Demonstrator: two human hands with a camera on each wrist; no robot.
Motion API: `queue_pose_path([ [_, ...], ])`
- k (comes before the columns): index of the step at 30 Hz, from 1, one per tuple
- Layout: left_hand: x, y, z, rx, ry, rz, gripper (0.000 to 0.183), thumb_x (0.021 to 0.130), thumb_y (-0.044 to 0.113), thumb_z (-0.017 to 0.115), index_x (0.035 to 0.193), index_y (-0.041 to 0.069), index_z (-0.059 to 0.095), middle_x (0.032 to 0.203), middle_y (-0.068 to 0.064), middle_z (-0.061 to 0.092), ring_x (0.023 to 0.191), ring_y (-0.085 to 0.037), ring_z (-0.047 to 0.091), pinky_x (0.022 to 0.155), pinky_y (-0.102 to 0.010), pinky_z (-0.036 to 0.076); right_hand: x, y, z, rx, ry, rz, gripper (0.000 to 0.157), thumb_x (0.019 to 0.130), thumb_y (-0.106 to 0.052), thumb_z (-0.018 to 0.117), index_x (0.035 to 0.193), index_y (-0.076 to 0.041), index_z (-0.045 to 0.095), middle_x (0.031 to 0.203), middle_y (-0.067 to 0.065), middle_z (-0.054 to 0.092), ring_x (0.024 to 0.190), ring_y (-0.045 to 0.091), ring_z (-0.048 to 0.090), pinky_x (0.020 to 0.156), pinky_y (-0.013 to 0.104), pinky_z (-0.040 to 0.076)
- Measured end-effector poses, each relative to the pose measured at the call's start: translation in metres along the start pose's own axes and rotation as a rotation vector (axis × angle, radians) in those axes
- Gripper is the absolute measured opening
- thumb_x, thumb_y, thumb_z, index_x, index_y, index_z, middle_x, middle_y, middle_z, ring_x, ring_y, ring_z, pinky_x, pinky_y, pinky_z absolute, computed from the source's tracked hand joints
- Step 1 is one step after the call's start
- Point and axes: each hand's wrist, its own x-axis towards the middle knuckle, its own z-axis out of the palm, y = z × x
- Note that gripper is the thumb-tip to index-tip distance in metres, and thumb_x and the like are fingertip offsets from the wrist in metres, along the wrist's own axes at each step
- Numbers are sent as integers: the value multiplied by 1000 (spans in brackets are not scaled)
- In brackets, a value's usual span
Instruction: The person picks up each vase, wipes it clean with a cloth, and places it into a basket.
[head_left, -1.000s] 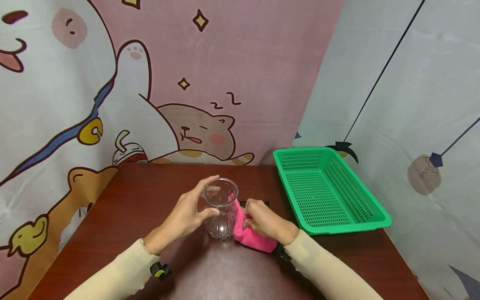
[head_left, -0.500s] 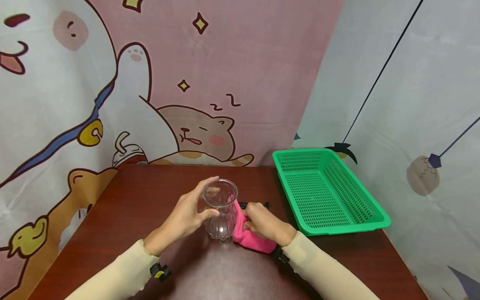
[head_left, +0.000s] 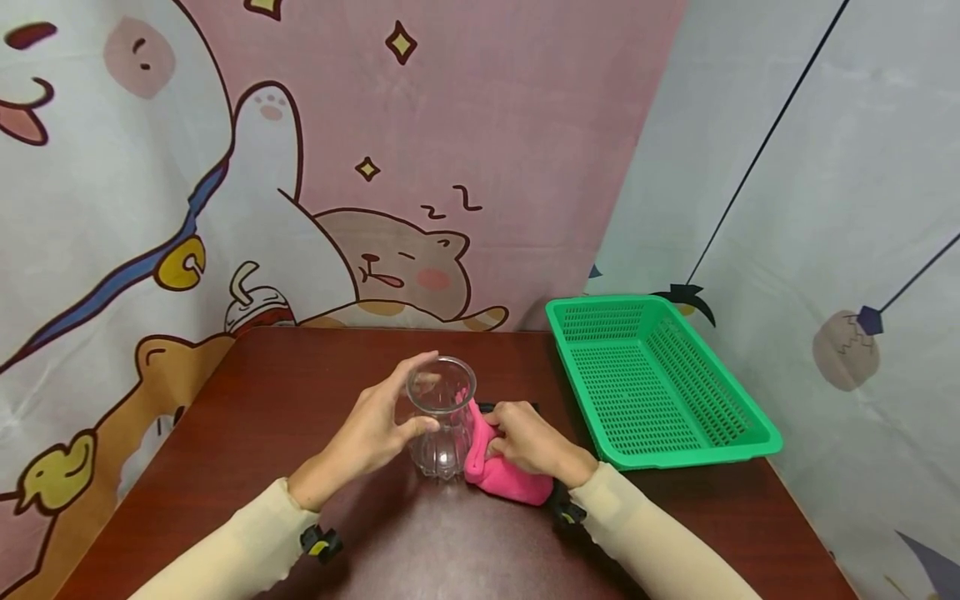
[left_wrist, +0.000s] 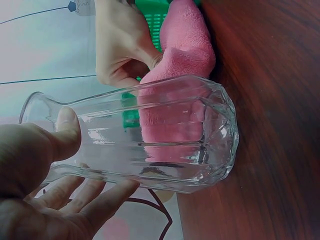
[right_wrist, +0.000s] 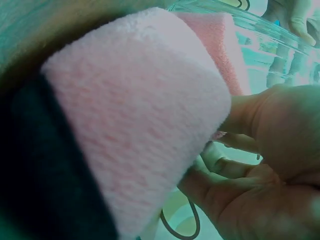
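The glass vase (head_left: pixel 442 418) stands upright on the brown table (head_left: pixel 300 400), low in the middle of the head view. The left hand (head_left: pixel 371 433) holds it near the top, with the thumb on the near side and the fingers (left_wrist: pixel 95 197) curled round the far side. A pink cloth (head_left: pixel 501 475) is pressed against the right side of the vase. The right hand (head_left: pixel 528 442) grips the cloth with bent fingers (right_wrist: pixel 235 167).

A green basket (head_left: pixel 738 433) sits on the right side of the table, apart from the hands. A cartoon curtain (head_left: pixel 225 167) hangs behind the table.

The right hand covers part of the cloth, so its whole shape is hidden. A small dark thing (head_left: pixel 506 407) lies just behind the right hand, and it is too hidden to tell what it is. The right wrist view is very close and blurry.
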Motion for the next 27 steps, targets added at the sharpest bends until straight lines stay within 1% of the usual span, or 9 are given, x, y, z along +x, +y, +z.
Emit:
queue_pose_path([
  [7, 1, 0, 0, -5, 0, 1, 103, 93, 8, 98, 177, 27, 43, 149, -9, 81, 135, -38, 81, 113, -61, 64, -2, 4, 1, 56, 47, -10, 30, 95, 7, 85, 106, -20, 91, 89, -3, 77, 86, 3, 64, 75, 21, 54],
  [13, 0, 0, 0, -1, 0, 5, 102, 93, 8, 97, 177, 26, 43, 149, -9, 80, 134, -37, 81, 113, -60, 65, -3, 3, 1, 105, 88, -11, 32, 94, 9, 85, 112, -17, 92, 91, 0, 77, 86, 2, 68, 74, 20, 57],
  [15, 0, 0, 0, 5, 1, 5, 102, 93, 8, 98, 177, 26, 43, 149, -8, 81, 133, -35, 81, 113, -59, 65, -2, 2, 1, 123, 97, 3, 33, 95, 8, 86, 116, -16, 93, 92, -1, 77, 87, 2, 68, 74, 20, 58],
  [18, 0, 0, 0, 3, 2, 8, 102, 93, 8, 98, 177, 26, 43, 149, -9, 81, 133, -35, 81, 113, -60, 65, -2, -1, -1, 161, 112, 26, 34, 95, 7, 88, 120, -15, 93, 93, -2, 76, 87, 3, 71, 75, 19, 60],
  [21, 1, 0, 0, 11, 8, 13, 103, 92, 7, 98, 177, 26, 44, 148, -8, 81, 132, -33, 82, 113, -59, 64, -2, -4, -4, 199, 129, 39, 34, 95, 6, 89, 122, -14, 93, 94, -2, 77, 88, 3, 72, 74, 20, 61],
  [24, 1, -1, 1, 21, 12, 15, 103, 91, 7, 99, 177, 26, 44, 147, -6, 82, 130, -30, 82, 112, -58, 65, -1, -6, -6, 218, 150, 43, 34, 95, 7, 90, 123, -12, 92, 95, -2, 78, 87, 3, 70, 73, 20, 61],
  [27, 1, -1, 1, 18, 12, 12, 103, 92, 7, 99, 177, 26, 44, 146, -5, 82, 130, -32, 83, 110, -57, 65, 0, -8, -8, 229, 170, 42, 37, 94, 7, 90, 128, -9, 91, 96, -2, 79, 88, 4, 68, 75, 22, 60],
])
